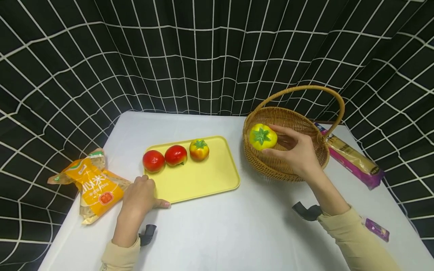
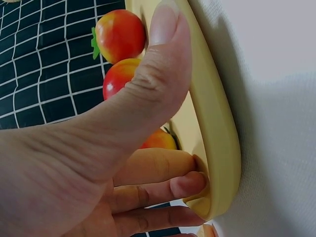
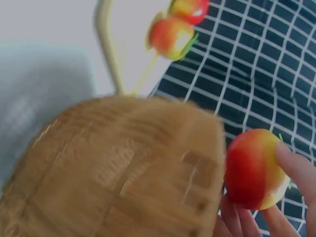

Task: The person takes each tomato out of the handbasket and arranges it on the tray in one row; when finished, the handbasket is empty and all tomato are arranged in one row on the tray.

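Observation:
My right hand (image 1: 298,152) grips a tomato (image 1: 263,137) between thumb and fingers, over the wicker basket (image 1: 271,169). Its green-leaved yellow side shows in the head view; the right wrist view shows the red and yellow side of this tomato (image 3: 256,169). At the near left corner of the yellow tray (image 1: 200,180), my left hand (image 1: 139,194) touches the rim, thumb along the near edge. In the left wrist view its fingers (image 2: 158,168) reach the tray's corner, fairly straight. A row on the tray holds a red tomato (image 1: 154,161), another red one (image 1: 176,155) and a red-yellow one (image 1: 199,150).
An orange snack bag (image 1: 98,188) lies left of the tray. Right of the basket rests a long purple and gold package (image 1: 354,160), with a small purple packet (image 1: 377,230) nearer. The basket's handle (image 1: 301,88) arches up. A black gridded curtain (image 1: 203,56) stands behind the white table (image 1: 217,233).

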### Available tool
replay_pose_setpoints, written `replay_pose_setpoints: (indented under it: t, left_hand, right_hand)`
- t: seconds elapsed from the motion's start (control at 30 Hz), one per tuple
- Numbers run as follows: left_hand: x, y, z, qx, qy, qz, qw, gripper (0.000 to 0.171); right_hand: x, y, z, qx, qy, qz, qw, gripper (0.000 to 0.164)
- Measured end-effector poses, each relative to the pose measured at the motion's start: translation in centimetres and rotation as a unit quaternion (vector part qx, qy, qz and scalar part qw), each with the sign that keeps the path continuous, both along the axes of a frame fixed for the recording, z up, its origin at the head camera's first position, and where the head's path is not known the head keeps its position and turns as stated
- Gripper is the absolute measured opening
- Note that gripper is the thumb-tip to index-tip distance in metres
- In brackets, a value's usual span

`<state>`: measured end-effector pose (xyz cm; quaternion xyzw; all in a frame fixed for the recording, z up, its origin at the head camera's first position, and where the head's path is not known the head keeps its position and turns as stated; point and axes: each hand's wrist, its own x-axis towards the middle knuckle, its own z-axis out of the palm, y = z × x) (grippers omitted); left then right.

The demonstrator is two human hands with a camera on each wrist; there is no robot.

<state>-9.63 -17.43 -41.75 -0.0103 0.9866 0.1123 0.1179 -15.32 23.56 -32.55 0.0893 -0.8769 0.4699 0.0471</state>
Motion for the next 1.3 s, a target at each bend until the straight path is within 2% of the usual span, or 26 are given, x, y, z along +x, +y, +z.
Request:
replay_pose_setpoints:
  t: [0.13,0.33,0.53,0.8,1.1,1.3]
  left_hand:
    - [0.0,-0.1,0.0,0.001,-0.001,0.003,1.0,0.086]
    - [0.0,-0.1,-0.1,-0.002,-0.003,0.003,1.0,0.084]
    - [-0.1,0.0,-0.2,-0.001,0.002,-0.001,1.0,0.086]
    - [-0.1,0.1,-0.2,-0.001,0.002,0.001,1.0,0.084]
    - [0.0,0.2,-0.5,0.008,0.005,0.007,0.9999,0.083]
    - [0.1,0.0,-0.3,0.008,0.007,0.008,0.9999,0.083]
  right_hand:
    - [-0.1,-2.0,-0.4,-0.051,0.005,0.004,0.999,0.069]
    - [-0.9,-5.3,-1.7,-0.143,-0.007,-0.004,0.99,0.069]
    - [-1.6,-8.7,-3.0,-0.185,-0.002,-0.027,0.982,0.07]
    - [-2.7,-12.8,-5.2,-0.132,0.052,-0.07,0.987,0.066]
    - [-4.6,-14.8,-8.4,-0.068,0.015,-0.098,0.993,0.068]
    - [-5.4,-14.9,-9.7,-0.009,-0.006,-0.107,0.994,0.067]
